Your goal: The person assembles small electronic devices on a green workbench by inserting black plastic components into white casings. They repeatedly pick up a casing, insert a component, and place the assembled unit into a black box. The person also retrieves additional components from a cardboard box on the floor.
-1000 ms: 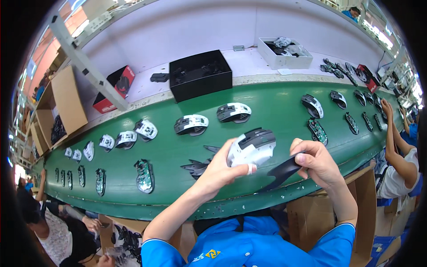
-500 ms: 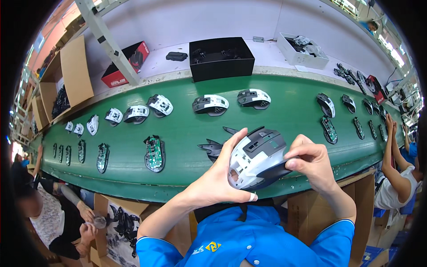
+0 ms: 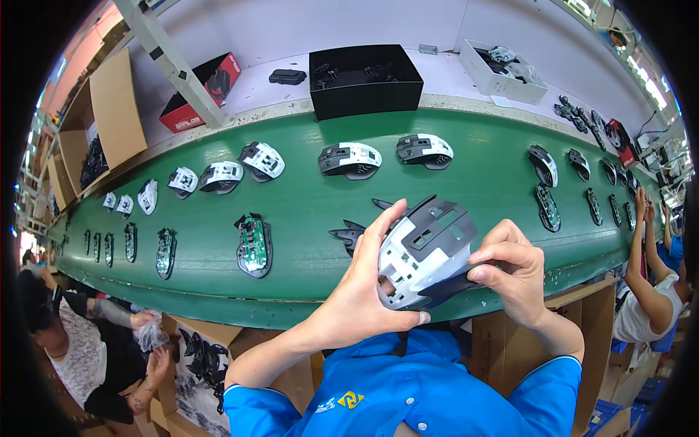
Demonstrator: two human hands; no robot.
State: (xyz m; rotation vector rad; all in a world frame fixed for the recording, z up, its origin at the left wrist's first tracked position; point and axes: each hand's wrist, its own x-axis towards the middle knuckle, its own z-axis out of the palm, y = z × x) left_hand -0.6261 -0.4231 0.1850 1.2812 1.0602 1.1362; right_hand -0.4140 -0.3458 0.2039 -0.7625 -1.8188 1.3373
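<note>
My left hand (image 3: 351, 291) is closed round a white and dark grey computer mouse shell (image 3: 426, 244), thumb under its near end and fingers behind it. The shell is tilted above the near edge of the green belt, its cut-outs facing up. My right hand (image 3: 513, 273) pinches a black side piece (image 3: 448, 288) between thumb and forefinger, at the shell's right lower side. Whether the piece is seated in the shell cannot be made out. Just behind my left hand, pointed black plastic parts (image 3: 348, 234) lie on the belt, partly covered by it.
Several mouse shells (image 3: 349, 160) line the far part of the green belt (image 3: 306, 211). Nearer lie mouse bases with green circuit boards (image 3: 253, 246). A black box (image 3: 365, 95) and a white box (image 3: 502, 76) stand on the shelf. Co-workers sit left and right; cardboard boxes (image 3: 491, 349) stand below.
Both hands keep their hold on the shell and side piece, with the shell tipped slightly. The whole view has shifted a little. A co-worker at left has raised a clear plastic bag.
</note>
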